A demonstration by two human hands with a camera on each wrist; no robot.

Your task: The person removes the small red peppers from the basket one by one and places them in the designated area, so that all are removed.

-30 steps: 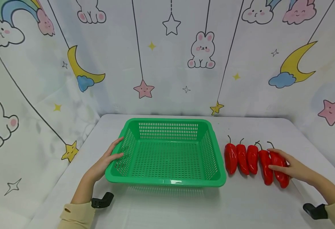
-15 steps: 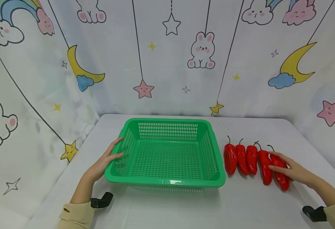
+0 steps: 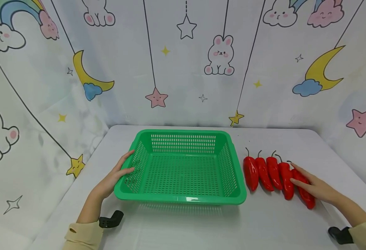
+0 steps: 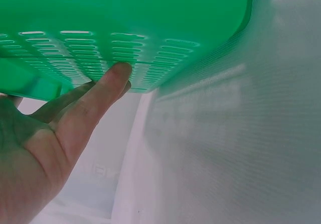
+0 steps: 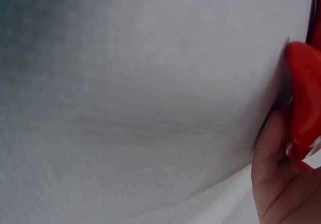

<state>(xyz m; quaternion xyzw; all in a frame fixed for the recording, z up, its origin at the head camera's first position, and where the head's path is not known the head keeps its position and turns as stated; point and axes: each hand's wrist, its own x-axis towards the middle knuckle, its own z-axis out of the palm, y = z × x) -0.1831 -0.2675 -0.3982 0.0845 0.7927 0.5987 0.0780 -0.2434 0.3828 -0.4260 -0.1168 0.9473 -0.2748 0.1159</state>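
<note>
A green plastic basket (image 3: 180,200) with slotted walls sits on the white table. My left hand (image 3: 114,175) rests against its left side, thumb and fingers extended at the rim; in the left wrist view the thumb (image 4: 93,101) presses on the slotted outer wall. To the basket's right, several glossy red peppers (image 3: 273,173) lie side by side with their stems pointing away from me. The rightmost pepper (image 3: 306,198) lies under my right hand (image 3: 317,187), its thumb on the pepper's left side. That hand's other fingers are partly hidden. The right wrist view shows a red pepper (image 5: 305,98) against the hand.
The leftmost pepper (image 3: 250,173) lies close to the basket's right rim. A fabric backdrop printed with moons, stars and rabbits (image 3: 219,57) hangs behind the table (image 3: 176,229). Black straps with wrist devices (image 3: 111,219) sit at both sleeves.
The peppers have shifted slightly left and closer together. My right hand has moved left with the rightmost pepper, which has turned a little. My left hand and the basket have stayed put.
</note>
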